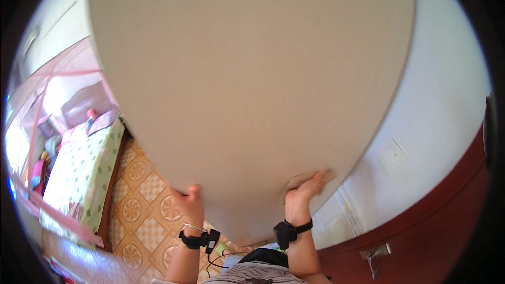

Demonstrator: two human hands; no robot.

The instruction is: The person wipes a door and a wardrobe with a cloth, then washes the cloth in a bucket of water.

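A tall, smooth beige panel (252, 84), which looks like the side of a cabinet, fills the middle of the view in front of me. My left hand (188, 202) grips its left edge low down; the thumb lies on the face and the other fingers are hidden behind the edge. Against the lower right of the panel, my right hand (302, 194) presses a thin, brownish cloth (327, 176). The cloth is slightly blurred, and the fingers are partly hidden. Black bands with small boxes sit on both wrists, and a bracelet is on the left one.
To the left, a bed (87, 168) with a green-spotted sheet stands under a pink net frame (34, 126) on a patterned tile floor (139, 208). On the right are a white wall (442, 84) with a switch plate (393, 156) and a dark red door (421, 242) with a metal handle.
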